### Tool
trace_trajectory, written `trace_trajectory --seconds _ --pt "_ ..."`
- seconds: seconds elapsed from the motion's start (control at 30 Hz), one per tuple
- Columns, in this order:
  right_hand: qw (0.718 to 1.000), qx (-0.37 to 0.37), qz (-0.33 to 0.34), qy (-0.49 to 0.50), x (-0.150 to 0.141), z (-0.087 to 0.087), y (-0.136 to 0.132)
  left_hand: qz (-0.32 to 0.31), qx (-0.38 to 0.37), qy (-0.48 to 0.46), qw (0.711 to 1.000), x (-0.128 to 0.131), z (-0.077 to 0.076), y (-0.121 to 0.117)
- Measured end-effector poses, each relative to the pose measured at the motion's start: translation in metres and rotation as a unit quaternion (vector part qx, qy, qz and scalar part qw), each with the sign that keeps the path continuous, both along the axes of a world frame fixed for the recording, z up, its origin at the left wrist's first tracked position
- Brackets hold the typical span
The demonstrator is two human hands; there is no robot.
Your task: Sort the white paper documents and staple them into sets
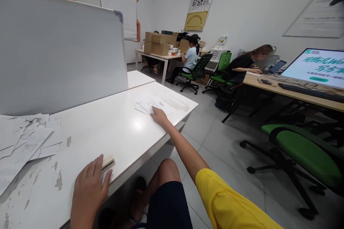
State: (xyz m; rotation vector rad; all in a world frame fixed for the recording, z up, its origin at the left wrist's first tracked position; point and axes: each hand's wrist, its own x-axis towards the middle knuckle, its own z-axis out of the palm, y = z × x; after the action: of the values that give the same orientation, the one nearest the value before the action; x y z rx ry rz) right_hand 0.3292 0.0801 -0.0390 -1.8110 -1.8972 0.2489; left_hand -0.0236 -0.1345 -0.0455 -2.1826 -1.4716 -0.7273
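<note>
My left hand (pixel 90 186) lies at the near edge of the white table, fingers stretched and thumb held apart. A cream stapler (pixel 109 161) lies beside its index finger, its rear end hidden by the fingers. My right hand (pixel 160 117) reaches out to a loose fan of printed paper sheets (pixel 158 103) near the table's far right corner. Its index finger and thumb touch the sheets with a gap between them; the other fingers are mostly hidden.
A messy paper pile (pixel 29 141) lies at the left. A grey divider panel (pixel 61 53) stands along the table (pixel 107 128). A green chair (pixel 303 150) is at the right. Two people sit at other desks, near cardboard boxes (pixel 161 44) and a monitor (pixel 317 66).
</note>
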Motion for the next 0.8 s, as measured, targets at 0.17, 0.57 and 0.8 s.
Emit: trace_trajectory --seconds 0.17,0.57,0.8 --pt "1.000 -0.004 -0.007 0.013 0.0028 0.0018 -0.0005 0.004 -0.004 0.004 1.000 0.0025 0.0023 -0.0002" --pt "1.000 -0.011 -0.008 -0.011 0.0013 0.0049 -0.0017 0.016 -0.034 -0.011 0.999 0.0044 0.0012 -0.0003" --pt "0.999 -0.026 -0.030 -0.011 -0.0006 0.0065 -0.0044 0.032 -0.042 -0.019 0.998 0.0044 0.0025 -0.0031"
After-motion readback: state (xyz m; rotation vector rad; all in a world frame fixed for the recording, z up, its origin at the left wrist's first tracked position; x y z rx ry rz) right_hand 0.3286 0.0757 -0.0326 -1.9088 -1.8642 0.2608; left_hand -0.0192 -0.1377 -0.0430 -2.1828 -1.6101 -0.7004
